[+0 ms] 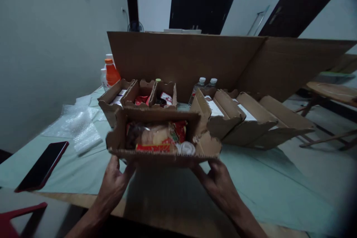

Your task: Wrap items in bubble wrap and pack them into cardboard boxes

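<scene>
"What are your hands doing?"

"My left hand (115, 178) and my right hand (219, 182) hold up an open cardboard box (163, 156). Each hand is curled under one end of the box, fingers tucked below it."

"Where is the box?"

"Right in front of me, lifted above the green table cover (279, 189). It has snack packets (158, 135) and a small white cup (186, 148) inside."

"What else is near?"

"More open boxes (138, 95) sit behind it, and closed boxes (251, 119) to the right. A dark phone (41, 166) lies far to the left."
</scene>
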